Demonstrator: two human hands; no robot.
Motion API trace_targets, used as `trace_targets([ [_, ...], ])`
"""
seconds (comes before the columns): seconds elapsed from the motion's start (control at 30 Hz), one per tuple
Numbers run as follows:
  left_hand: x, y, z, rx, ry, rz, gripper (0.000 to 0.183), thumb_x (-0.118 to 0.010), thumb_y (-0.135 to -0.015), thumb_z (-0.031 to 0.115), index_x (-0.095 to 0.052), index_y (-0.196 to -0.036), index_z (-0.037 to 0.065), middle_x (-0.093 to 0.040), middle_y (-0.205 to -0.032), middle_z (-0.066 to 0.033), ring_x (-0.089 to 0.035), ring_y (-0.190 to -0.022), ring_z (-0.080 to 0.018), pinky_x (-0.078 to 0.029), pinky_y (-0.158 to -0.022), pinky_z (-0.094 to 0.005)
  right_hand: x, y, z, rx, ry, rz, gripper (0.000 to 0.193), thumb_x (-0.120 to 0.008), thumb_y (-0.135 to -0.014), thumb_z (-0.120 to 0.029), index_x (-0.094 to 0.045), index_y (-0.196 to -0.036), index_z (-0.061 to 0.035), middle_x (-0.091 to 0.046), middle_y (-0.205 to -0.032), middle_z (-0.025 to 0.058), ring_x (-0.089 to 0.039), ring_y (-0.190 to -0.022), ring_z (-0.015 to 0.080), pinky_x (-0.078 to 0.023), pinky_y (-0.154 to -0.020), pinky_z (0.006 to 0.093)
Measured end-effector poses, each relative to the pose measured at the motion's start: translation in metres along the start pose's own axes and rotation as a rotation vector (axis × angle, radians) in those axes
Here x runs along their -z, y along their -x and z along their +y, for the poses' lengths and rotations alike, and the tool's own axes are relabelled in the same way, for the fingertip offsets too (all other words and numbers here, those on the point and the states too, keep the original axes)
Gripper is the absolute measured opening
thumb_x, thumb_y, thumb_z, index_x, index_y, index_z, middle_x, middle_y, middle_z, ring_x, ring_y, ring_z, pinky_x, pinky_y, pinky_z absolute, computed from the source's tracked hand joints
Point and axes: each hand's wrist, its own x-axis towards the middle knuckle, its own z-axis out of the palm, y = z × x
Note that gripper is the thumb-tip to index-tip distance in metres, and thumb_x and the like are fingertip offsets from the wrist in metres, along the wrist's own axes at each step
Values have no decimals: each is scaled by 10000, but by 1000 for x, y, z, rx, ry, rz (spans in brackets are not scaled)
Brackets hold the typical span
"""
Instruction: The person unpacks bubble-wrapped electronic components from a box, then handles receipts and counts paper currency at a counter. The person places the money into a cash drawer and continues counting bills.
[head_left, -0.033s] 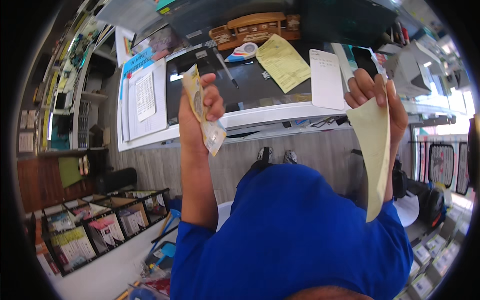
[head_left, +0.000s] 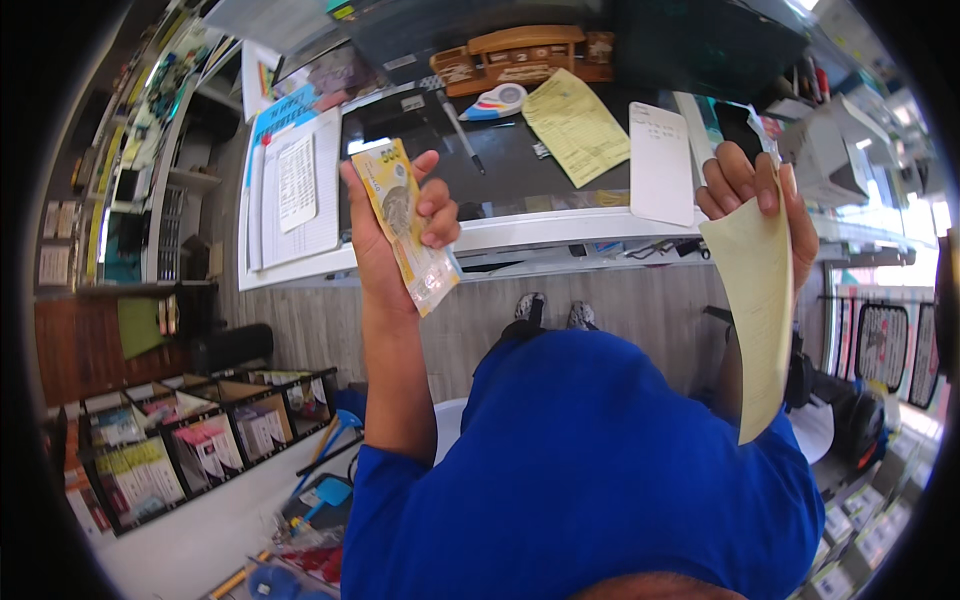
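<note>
Yellow banknotes lie across the palm of my left hand, pinned under its curled fingers and tilted with a printed face upward. It hovers over the near edge of the desk, beside an open notebook. My right hand pinches the top of a pale yellow paper sheet, which hangs down curved past the desk's right front. Between the two hands, a yellow written form and a white card with handwriting rest on the desk.
A pen, a white-and-blue correction tape and a wooden desk organiser are on the dark desktop. On the notebook lies a small white slip. A divided rack of packages stands low at the left.
The banknotes have turned so that more of their printed face shows. The hanging sheet has also turned, showing a wider side. Both hands keep their hold.
</note>
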Motion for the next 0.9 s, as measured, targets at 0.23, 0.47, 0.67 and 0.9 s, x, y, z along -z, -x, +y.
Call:
trace_targets([
  [0.23, 9, 73, -29, -157, 271, 57, 840, -633, -990, 495, -348, -1599, -8, -535, -1044, -97, -487, -807, -172, -435, -696, -319, 7, -41, 54, -144, 313, 214, 395, -573, -1108, -327, -683, -1290, 6, -743, -1164, 73, -685, -1115, 135, -502, -996, 271],
  [0.47, 25, 120, -4, -253, -252, 397, 576, -598, -1056, 336, -521, -1436, -91, -713, -1224, -219, -711, -1132, -294, -608, -916, -451, -37, -77, 134, -205, 673, 76, 272, -759, -1009, -349, -787, -1015, -79, -654, -832, -75, -461, -750, 16, -340, -683, 225],
  [0.67, 71, 154, 44, -376, -391, 616, 459, -710, -1025, 287, -607, -1308, -60, -739, -1077, -180, -745, -969, -268, -627, -859, -430, -80, -106, 197, -181, 953, 63, 298, -754, -1006, -357, -761, -938, -66, -621, -780, -78, -448, -684, 22, -327, -628, 242],
  [0.9, 160, 225, 123, -356, -374, 678, 555, -719, -1020, 291, -532, -1360, -106, -714, -1045, -183, -722, -983, -264, -568, -955, -428, -71, -155, 263, -185, 1840, 161, 534, -767, -920, -517, -764, -1119, -21, -717, -886, 135, -673, -815, 257, -512, -763, 382],
])
